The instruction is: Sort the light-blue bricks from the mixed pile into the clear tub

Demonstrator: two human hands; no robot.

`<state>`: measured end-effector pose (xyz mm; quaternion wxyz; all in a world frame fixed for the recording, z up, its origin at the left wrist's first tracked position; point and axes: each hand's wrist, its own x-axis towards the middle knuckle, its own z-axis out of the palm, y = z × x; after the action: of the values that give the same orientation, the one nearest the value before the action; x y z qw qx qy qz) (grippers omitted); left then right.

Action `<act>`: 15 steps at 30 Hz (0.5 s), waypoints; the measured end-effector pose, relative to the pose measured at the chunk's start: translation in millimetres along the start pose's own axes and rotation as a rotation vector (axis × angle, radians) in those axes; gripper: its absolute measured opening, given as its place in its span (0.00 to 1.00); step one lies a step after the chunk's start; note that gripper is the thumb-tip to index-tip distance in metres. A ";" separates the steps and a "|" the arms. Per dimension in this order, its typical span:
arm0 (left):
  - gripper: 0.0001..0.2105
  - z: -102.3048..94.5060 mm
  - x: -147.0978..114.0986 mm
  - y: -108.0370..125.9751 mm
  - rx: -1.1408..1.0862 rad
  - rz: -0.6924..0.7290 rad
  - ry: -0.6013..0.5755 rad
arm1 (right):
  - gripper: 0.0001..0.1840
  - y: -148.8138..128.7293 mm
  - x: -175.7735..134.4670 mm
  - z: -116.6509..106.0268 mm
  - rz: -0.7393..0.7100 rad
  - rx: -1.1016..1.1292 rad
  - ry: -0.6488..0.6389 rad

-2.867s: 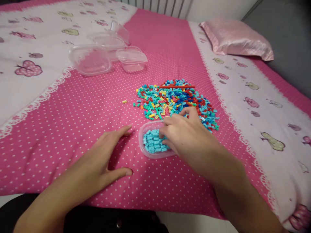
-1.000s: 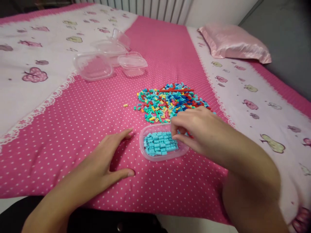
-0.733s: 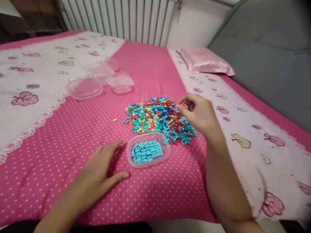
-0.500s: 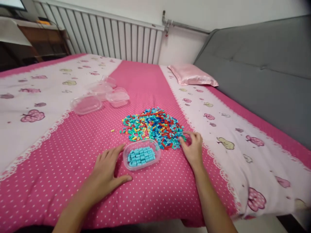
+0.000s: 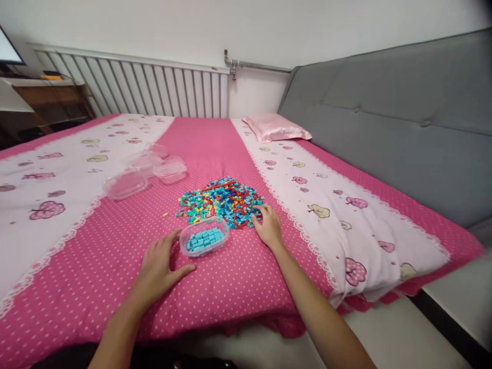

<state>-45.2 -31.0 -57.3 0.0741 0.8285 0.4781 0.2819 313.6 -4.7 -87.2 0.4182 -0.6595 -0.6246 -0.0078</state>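
Observation:
A clear plastic container (image 5: 224, 241) lies on the pink bedding with light-blue toy bricks (image 5: 205, 239) in neat rows inside. My left hand (image 5: 158, 266) is to its left, fingers spread around that side and holding nothing; the fingertips are at the rim, though contact is hard to judge. Just beyond the container spreads a loose pile of small building bricks (image 5: 221, 200) in blue, red, green and yellow. At the right edge of this pile, my right hand (image 5: 269, 225) has its thumb and curved fingers apart among the pieces. No brick is visible between them.
Several clear empty containers and lids (image 5: 126, 184) lie farther left on the bed. One yellow brick (image 5: 165, 214) sits apart from the pile. A pink pillow (image 5: 274, 127) rests by the grey headboard (image 5: 384, 102). Behind the bed are a white radiator (image 5: 146, 87) and a pipe.
The camera view has shifted, so the bed and everything on it appear farther left. Both hands keep about the same places beside the container and the pile.

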 end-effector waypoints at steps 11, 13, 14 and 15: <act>0.43 0.0 8.0 4.8 -0.092 0.061 0.085 | 0.20 29.4 19.7 7.1 0.207 0.109 0.211; 0.44 1.0 9.0 4.6 -0.108 0.062 0.087 | 0.20 35.4 22.8 10.0 0.261 0.106 0.223; 0.44 1.1 9.1 5.0 -0.115 0.062 0.086 | 0.20 37.4 23.8 11.3 0.282 0.103 0.223; 0.44 0.8 9.1 5.8 -0.120 0.061 0.083 | 0.21 38.5 24.5 12.4 0.298 0.099 0.220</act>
<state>-36.9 -26.4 -52.1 0.0951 0.8244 0.4376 0.3462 344.6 27.3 -103.1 0.5125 -0.7183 -0.4703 0.0130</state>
